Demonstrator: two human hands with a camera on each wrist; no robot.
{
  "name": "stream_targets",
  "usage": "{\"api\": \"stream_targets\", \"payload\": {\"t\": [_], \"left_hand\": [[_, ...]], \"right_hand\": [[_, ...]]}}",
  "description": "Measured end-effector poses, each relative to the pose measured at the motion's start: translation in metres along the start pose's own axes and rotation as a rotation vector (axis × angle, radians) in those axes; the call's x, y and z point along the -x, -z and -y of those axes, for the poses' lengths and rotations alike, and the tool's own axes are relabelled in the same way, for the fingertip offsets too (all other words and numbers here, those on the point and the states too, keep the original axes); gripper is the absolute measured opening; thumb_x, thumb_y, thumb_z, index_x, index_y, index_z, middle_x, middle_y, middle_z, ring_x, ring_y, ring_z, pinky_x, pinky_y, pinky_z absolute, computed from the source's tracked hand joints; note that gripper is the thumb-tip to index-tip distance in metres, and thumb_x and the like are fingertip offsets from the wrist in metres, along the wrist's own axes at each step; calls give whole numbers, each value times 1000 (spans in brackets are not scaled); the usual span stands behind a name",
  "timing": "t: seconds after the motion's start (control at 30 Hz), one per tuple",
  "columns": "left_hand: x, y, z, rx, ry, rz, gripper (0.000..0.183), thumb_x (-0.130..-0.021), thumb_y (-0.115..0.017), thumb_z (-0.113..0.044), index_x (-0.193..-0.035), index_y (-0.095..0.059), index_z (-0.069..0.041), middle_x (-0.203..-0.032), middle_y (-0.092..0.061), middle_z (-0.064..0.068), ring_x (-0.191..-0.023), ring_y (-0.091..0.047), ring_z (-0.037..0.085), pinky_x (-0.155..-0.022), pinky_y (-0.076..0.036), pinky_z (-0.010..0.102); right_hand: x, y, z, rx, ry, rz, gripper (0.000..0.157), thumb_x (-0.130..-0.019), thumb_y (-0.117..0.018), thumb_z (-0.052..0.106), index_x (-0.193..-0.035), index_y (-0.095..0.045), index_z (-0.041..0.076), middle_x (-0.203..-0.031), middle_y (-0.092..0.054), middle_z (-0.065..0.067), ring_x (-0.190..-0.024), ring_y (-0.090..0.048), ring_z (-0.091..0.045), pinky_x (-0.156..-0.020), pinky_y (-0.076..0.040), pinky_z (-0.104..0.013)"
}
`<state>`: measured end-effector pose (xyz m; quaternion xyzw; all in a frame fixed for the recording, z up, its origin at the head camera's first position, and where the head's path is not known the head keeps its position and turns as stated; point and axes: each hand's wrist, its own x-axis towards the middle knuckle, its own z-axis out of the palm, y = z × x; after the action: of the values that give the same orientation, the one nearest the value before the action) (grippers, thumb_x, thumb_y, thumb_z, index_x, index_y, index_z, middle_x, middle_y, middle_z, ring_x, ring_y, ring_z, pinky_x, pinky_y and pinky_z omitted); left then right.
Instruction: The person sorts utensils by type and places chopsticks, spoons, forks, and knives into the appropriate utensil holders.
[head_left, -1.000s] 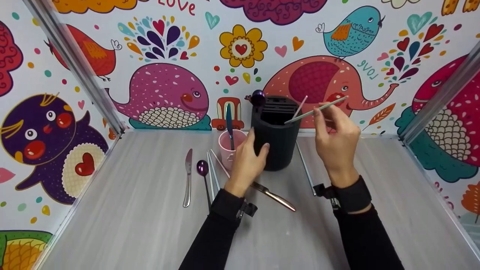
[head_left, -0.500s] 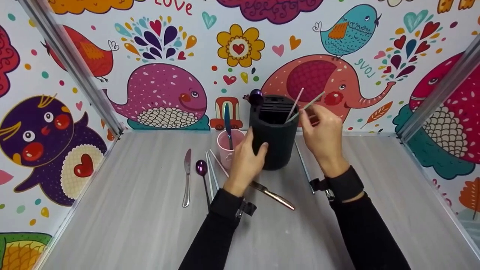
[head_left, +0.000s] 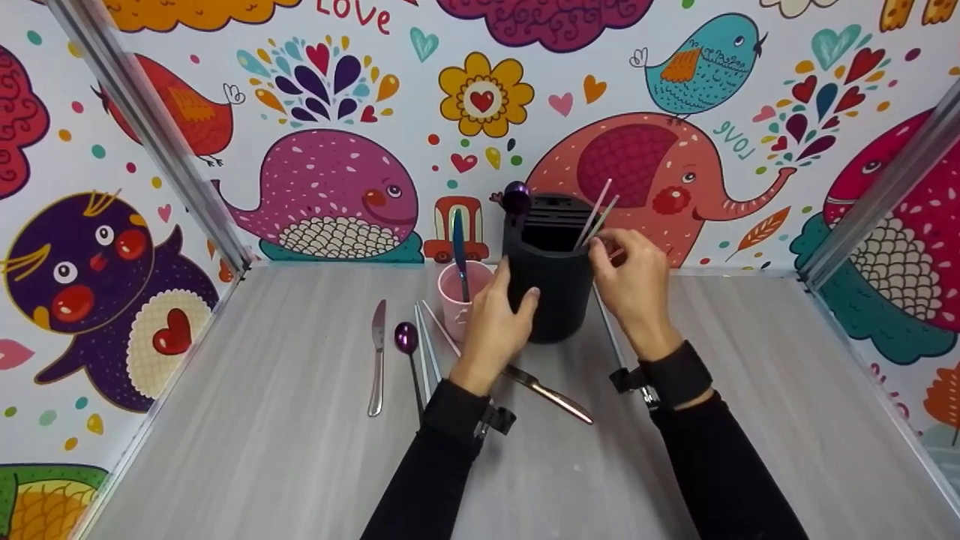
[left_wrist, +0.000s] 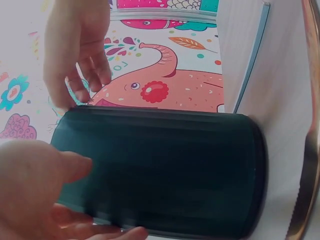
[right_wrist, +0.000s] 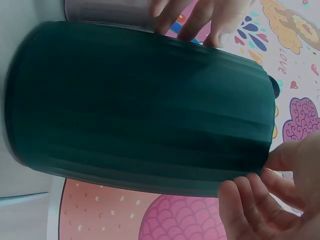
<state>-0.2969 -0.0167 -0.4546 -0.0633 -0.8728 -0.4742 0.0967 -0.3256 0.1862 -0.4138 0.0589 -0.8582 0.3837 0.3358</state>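
The dark utensil holder stands on the table with its slotted, open top facing up. My left hand grips its left side, thumb on the front and fingers round the side. At the right rim, my right hand pinches a pale green chopstick low down; the fingertip contact is partly hidden. This chopstick and a pink chopstick lean together in the opening. A purple spoon stands at the holder's left. The right wrist view shows curled fingers against the holder's lower right edge.
A pink cup with a blue knife stands left of the holder. A silver knife, a purple-bowled spoon, several chopsticks and a gold-handled knife lie on the table. Another chopstick lies at right.
My right hand has moved left and down to the rim, and the green chopstick has turned more upright and sunk deeper into the holder. The left hand keeps its grip.
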Motion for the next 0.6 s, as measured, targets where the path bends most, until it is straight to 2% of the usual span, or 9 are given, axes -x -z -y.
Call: {"api": "stream_targets", "payload": {"t": [0.17, 0.3, 0.47, 0.6], "left_hand": [[0, -1, 0, 2, 3, 2, 72, -112, -65, -35, -172, -37, -6, -176, -43, 15, -161, -47, 28, -134, -38, 48], [0, -1, 1, 0, 5, 5, 73, -112, -65, -36, -172, -36, -7, -177, -43, 14, -161, -47, 28, -134, -38, 48], [1, -1, 0, -1, 13, 11, 74, -112, -65, -36, -173, -35, -8, -178, -41, 13, -162, -46, 27, -134, -37, 48], [1, -2, 0, 5, 23, 12, 74, -111, -65, -36, -173, -35, -8, -178, -41, 12, -163, -46, 26, -135, -36, 47]], "right_hand": [[10, 2, -7, -16, -36, -33, 17, -103, -73, 15, -109, -83, 3, -94, -78, -16, -81, -73, -31, -76, -54, -32], [20, 5, -17, -12, -78, -24, 17, -103, -72, 14, -106, -83, 3, -94, -78, -15, -79, -73, -29, -74, -50, -22], [28, 12, -32, 10, -126, 38, 17, -103, -71, 14, -103, -84, 2, -91, -78, -15, -79, -71, -29, -70, -45, -17], [28, 22, -43, 41, -151, 101, 17, -104, -71, 16, -105, -84, 4, -92, -80, -15, -80, -70, -29, -68, -46, -21]]}}
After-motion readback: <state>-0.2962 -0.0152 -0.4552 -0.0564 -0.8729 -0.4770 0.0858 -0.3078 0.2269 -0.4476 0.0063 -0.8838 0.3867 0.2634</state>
